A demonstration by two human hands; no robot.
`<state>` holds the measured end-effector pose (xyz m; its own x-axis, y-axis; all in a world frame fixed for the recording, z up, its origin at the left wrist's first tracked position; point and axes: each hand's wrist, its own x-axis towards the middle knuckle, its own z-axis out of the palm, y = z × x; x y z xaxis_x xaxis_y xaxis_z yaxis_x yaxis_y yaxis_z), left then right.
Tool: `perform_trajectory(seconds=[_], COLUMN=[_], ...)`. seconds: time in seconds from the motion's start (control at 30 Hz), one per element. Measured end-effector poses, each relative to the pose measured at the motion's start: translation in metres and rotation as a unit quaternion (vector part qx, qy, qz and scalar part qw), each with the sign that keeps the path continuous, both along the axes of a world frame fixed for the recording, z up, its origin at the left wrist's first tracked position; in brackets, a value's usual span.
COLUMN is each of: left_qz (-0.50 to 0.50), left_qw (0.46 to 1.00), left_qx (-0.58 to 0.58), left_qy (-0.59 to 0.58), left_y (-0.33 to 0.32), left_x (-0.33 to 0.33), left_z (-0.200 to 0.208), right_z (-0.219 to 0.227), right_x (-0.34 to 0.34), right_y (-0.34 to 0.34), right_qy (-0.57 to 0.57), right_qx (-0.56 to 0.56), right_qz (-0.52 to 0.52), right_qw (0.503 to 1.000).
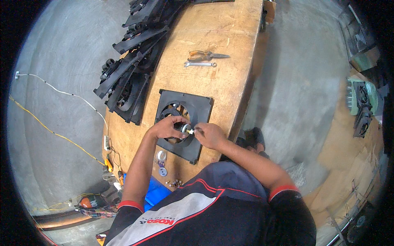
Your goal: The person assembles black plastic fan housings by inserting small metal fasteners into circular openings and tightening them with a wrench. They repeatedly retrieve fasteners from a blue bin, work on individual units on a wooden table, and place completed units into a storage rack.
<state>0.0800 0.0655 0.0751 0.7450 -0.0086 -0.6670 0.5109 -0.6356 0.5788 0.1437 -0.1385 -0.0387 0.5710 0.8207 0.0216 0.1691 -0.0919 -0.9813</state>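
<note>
A black square plastic frame with a round opening [200, 107] lies flat on the wooden table in front of me. Over its opening, my left hand [167, 127] grips a small white round cap-like part [186, 128] between thumb and fingers. Close against that part, my right hand [209, 135] pinches a small whitish piece [191, 131]; its exact kind is too small to tell. Dark parts show inside the opening, partly hidden by my left hand. Below the frame lie a white roll [161, 155] and a bluish round piece [163, 171].
Pliers with orange-black handles [200, 55] and a combination wrench [200, 64] lie farther up the wooden table [213, 24]. Several black frames [129, 88] are stacked along its left edge. Small brownish bits [176, 183] sit near my shirt. Cables [61, 90] cross the floor at left.
</note>
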Motion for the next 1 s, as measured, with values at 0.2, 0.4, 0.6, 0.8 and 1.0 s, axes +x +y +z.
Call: perform_trajectory(seconds=[0.2, 0.4, 0.6, 0.8, 1.0], left_qz=[-0.017, -0.01, 0.002, -0.007, 0.001], left_qw=[1.0, 1.0, 1.0, 1.0, 1.0], left_qx=[0.014, 0.007, -0.016, -0.015, -0.014], left_qy=[-0.012, -0.009, -0.003, -0.005, 0.003], left_y=[0.005, 0.006, 0.005, 0.007, 0.007], left_x=[-0.004, -0.002, -0.002, -0.002, -0.001], left_z=[-0.005, -0.006, -0.006, -0.008, -0.008], right_z=[0.004, -0.012, -0.026, -0.029, -0.031], right_x=[-0.004, 0.005, 0.017, 0.018, 0.015], right_y=[0.004, 0.025, 0.034, 0.032, 0.031], right_qy=[0.015, 0.285, 0.267, 0.304, 0.24], right_qx=[0.051, -0.057, -0.051, -0.048, -0.082], right_qz=[-0.029, 0.067, 0.106, 0.12, 0.13], right_qw=[0.998, 0.955, 0.957, 0.944, 0.958])
